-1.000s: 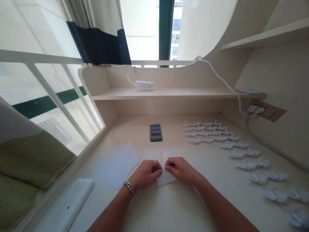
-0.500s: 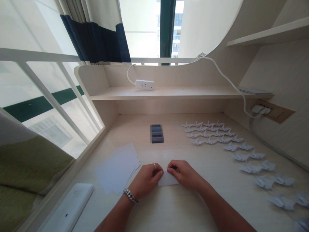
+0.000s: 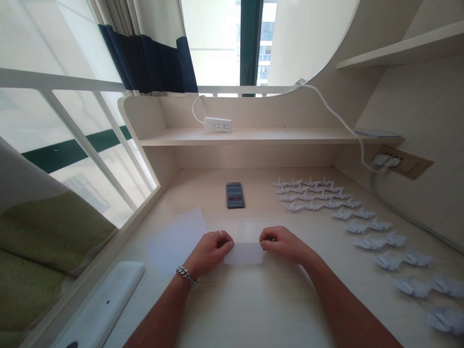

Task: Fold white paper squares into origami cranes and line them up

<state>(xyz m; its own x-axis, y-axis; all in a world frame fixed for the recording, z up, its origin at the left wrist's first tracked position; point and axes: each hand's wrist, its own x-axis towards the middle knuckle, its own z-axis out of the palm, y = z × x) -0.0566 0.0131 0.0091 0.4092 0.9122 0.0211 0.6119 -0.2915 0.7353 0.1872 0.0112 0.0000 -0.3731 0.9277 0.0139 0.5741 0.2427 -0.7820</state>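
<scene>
A white sheet of paper, folded into a flat strip point(image 3: 243, 253), lies on the desk between my hands. My left hand point(image 3: 212, 249) pinches its upper left corner between thumb and fingers. At the opposite corner my right hand point(image 3: 284, 244) has its fingers curled and pressed together on the paper's edge. Left of my left hand a stack of white paper sheets point(image 3: 176, 239) lies flat, partly behind the wrist. Several folded white paper cranes point(image 3: 313, 197) stand in rows on the right side of the desk.
A dark, pixelated small object point(image 3: 235, 195) lies beyond my hands. A white box-like device point(image 3: 105, 304) is at the near left. On the back shelf sits a power strip point(image 3: 218, 124). A wall socket point(image 3: 402, 162) with plugs and a cable is on the right.
My hands have moved apart, and more of the folded paper shows between them. Both hands and paper sit slightly higher in view. The camera has shifted a little.
</scene>
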